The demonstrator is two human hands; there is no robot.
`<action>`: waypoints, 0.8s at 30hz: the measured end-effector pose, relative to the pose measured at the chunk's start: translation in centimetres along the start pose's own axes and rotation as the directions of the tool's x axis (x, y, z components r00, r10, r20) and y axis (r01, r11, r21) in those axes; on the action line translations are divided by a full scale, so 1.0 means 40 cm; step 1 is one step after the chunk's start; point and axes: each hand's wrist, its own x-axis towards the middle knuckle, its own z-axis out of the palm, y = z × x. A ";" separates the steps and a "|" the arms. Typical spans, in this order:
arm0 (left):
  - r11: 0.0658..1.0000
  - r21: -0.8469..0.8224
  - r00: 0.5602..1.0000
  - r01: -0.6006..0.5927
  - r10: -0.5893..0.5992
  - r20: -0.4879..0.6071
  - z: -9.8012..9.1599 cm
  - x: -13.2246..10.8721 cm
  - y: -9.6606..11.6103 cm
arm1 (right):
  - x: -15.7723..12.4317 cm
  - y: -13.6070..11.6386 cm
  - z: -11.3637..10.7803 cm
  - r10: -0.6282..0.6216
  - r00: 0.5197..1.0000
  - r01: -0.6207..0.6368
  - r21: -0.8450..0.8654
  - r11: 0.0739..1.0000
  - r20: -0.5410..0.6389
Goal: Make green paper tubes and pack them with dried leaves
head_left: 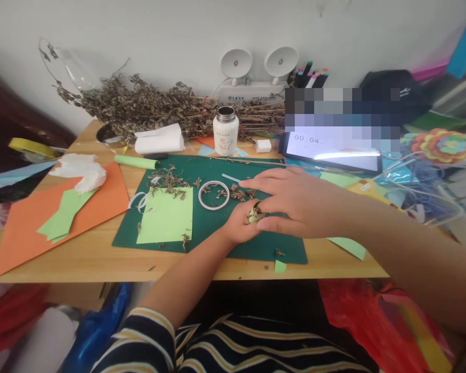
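Observation:
My left hand is closed around a small roll of light green paper, with dark dried leaf bits at its open end. Over it reaches my right hand, fingers apart and stretched out, its thumb and a fingertip at the roll's edge. Beyond the hands a heap of dried leaves lies on the green cutting mat. A white tape ring lies to the left of it. Further left, a light green paper sheet has dried stems scattered along its top edge.
A bundle of dried plants lies along the wall behind a white bottle. A tablet showing a timer leans at the back right. Orange paper and green strips lie at left. A thin stick crosses the mat's far edge.

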 end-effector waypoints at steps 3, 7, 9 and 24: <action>1.000 -0.024 1.000 0.002 -0.002 -0.007 -0.001 0.001 0.007 | 0.014 -0.004 -0.006 0.007 0.994 -0.007 0.001 1.000 0.106; 0.997 -0.081 1.000 -0.019 0.019 0.001 0.001 0.002 0.015 | 0.047 -0.016 -0.006 0.037 0.976 -0.031 -0.030 0.999 0.213; 0.993 -0.117 0.999 -0.032 0.032 -0.002 0.004 0.002 0.013 | 0.055 -0.021 -0.007 0.054 0.967 -0.045 -0.042 0.998 0.248; 0.994 -0.041 0.995 -0.100 0.100 -0.014 0.006 0.000 0.007 | -0.030 -0.006 0.010 -0.078 0.941 0.048 -0.099 0.994 -0.330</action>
